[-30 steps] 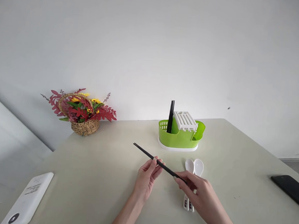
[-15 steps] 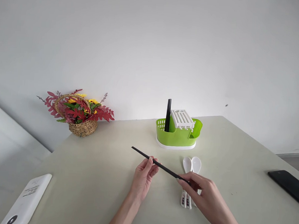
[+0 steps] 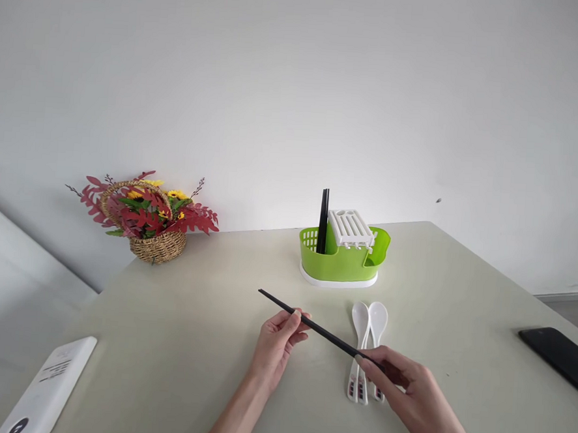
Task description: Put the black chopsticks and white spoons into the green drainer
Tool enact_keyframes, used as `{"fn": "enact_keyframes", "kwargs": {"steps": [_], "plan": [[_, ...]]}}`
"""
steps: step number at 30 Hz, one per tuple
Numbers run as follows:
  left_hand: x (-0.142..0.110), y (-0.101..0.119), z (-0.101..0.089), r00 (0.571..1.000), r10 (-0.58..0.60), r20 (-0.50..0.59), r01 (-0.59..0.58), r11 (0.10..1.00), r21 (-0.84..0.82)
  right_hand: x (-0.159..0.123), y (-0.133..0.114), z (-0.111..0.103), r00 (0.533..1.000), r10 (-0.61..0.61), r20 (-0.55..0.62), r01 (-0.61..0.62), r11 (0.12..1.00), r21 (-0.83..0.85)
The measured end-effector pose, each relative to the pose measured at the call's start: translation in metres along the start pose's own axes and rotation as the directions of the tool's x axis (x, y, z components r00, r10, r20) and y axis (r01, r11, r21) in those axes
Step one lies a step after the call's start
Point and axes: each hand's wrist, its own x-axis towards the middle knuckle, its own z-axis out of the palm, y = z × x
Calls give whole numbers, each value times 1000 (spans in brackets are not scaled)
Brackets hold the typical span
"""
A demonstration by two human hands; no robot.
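Note:
Black chopsticks slant across the front of the table, held between both hands; I cannot tell exactly how many lie together. My left hand pinches them near the thin end, thumb on top. My right hand grips the thick end at the right, above the white spoons, whose handles it partly hides. Behind stands a green cutlery holder with a white slotted top and a white base. Several more black chopsticks stand upright in its left compartment.
A wicker basket of artificial flowers sits at the back left by the wall. A white power bank-like device lies front left. A black phone rests at the right edge of the table.
Both hands have shifted slightly right and down with the chopsticks. My right hand has moved further right, showing more of the spoon handles. The view has shifted slightly.

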Motion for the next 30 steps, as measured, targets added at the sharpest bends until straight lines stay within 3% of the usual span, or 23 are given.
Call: {"fn": "enact_keyframes", "kwargs": {"steps": [5, 30], "plan": [[0, 0, 0, 1000, 15, -7, -15, 1000, 11, -2, -7, 10, 996, -12, -94, 14, 1000, 28], [2, 0, -2, 999, 34, -10, -34, 999, 35, -6, -11, 17, 993, 10, -119, -1, 997, 79]]}}
